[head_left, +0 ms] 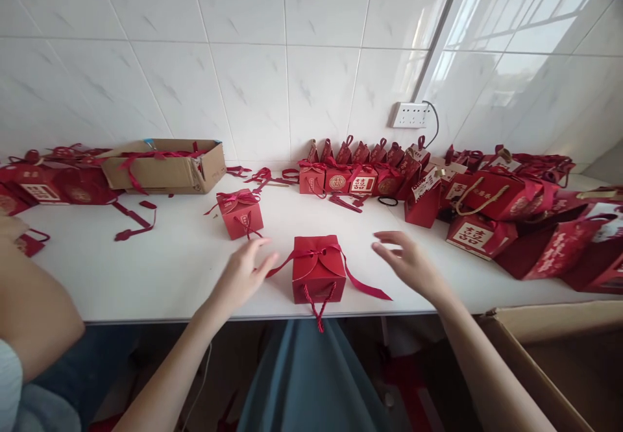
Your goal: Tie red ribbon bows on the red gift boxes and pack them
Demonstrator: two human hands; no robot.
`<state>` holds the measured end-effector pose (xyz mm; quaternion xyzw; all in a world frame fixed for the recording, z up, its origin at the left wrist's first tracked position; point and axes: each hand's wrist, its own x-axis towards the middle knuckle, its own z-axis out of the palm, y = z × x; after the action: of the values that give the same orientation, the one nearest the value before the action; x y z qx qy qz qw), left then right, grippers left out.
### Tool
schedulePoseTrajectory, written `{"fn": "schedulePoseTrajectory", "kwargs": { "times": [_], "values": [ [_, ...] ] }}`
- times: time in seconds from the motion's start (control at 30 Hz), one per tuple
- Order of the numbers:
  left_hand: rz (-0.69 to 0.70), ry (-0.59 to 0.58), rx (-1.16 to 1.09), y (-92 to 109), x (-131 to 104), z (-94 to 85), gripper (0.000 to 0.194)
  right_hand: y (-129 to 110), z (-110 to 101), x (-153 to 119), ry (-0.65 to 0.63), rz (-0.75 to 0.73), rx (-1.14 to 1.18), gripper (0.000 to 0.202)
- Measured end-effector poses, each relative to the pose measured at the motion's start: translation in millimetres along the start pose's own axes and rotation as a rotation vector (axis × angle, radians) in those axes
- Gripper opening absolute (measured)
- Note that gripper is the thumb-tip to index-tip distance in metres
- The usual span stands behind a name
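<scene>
1. We locate the red box directly before us, upright near the front edge of the table, between our hands.
2. We check the left hand: thumb and fingers stand apart and appear to grip nothing. A ribbon end lies close to the thumb; we cannot tell whether they touch.
3. We check the right hand: fingers loosely curled, thumb parted from them, nothing held, clear of the box.
4. Done, as far as we see: the top flaps are folded down, the ribbon crosses them with what looks like a knot, and the rope handle hangs at the front.
5. Not done: both ribbon tails lie loose at the sides, and we see no full bow loops.
6. Behind the left hand, we find a second box, closed, with ribbon on top.
</scene>
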<state>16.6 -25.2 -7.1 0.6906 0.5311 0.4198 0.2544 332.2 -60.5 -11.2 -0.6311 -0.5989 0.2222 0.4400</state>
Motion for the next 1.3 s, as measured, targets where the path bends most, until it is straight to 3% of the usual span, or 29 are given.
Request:
{"fn": "schedulePoseTrajectory", "kwargs": {
  "times": [0.03,0.1,0.2,0.33,0.47,0.6,0.87,1.13,1.3],
  "values": [
    [-0.03,-0.167,-0.063,6,3,6.9,0.022,-9,10,3,-0.141,-0.024,0.062,0.042],
    [-0.107,-0.408,-0.224,14,8,18.9,0.034,-21,29,9,-0.355,-0.032,0.169,0.044],
    [-0.205,-0.543,-0.429,11,11,27.1,0.043,-24,48,13,-0.522,0.083,0.393,0.05],
    [-0.262,-0.567,-0.513,-1,9,23.9,0.047,-16,56,13,-0.601,0.219,0.716,0.043],
    [-0.253,-0.631,-0.509,-6,5,16.5,0.05,-11,54,11,-0.574,0.266,0.834,0.038],
    [-0.206,-0.67,-0.465,-4,4,11.5,0.038,-10,48,12,-0.565,0.32,0.84,0.042],
    [-0.315,-0.643,-0.723,-7,0,15.1,0.031,-13,32,13,-0.522,0.212,0.651,0.041],
    [-0.332,-0.676,-0.753,-13,3,16.6,0.038,-1,21,17,-0.65,0.165,0.545,0.041],
    [-0.394,-0.67,-0.682,0,6,9.2,0.036,-18,13,21,-0.72,0.082,0.628,0.033]
  ]
}}
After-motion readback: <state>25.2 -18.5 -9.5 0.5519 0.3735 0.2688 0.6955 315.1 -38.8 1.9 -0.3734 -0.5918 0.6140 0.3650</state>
